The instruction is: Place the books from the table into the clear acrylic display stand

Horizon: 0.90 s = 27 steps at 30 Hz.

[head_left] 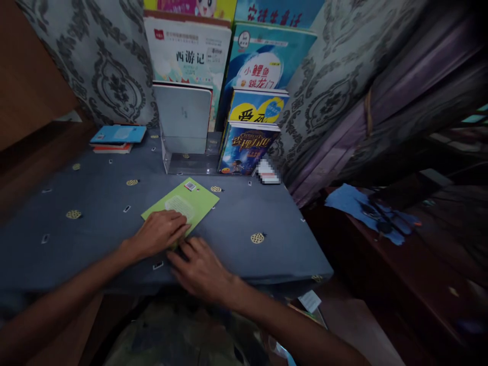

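A thin green book (188,201) lies back cover up on the blue-grey tablecloth (95,203), a barcode sticker near its far corner. My left hand (160,233) rests flat on the book's near end, fingers stretched forward over the cover. My right hand (198,267) lies flat on the cloth just below the book's near corner, its fingertips touching the edge beside my left hand. Neither hand grips anything.
Several children's books (251,147) stand upright in a clear acrylic rack (186,162) against the patterned wall. A small stack of books (118,136) lies at the far left. Dark wooden furniture with blue cloth (362,206) sits right of the table edge.
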Each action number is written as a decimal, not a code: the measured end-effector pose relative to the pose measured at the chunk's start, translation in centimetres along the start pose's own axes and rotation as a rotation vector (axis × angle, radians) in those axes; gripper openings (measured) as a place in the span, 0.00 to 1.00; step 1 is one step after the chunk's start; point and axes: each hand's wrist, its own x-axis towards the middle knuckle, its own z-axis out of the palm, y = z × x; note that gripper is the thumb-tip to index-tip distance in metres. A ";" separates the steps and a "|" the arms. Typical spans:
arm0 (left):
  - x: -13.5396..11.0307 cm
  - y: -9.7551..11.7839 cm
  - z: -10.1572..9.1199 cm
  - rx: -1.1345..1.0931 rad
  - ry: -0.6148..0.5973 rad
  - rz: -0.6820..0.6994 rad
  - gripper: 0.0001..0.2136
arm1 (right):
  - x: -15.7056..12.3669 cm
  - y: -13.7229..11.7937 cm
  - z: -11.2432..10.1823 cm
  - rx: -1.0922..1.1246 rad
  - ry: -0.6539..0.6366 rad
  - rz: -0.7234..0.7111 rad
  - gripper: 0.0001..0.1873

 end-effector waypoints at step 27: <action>3.5 0.5 1.9 0.259 -0.180 0.053 0.13 | -0.9 10.4 -1.6 0.806 0.315 0.381 0.22</action>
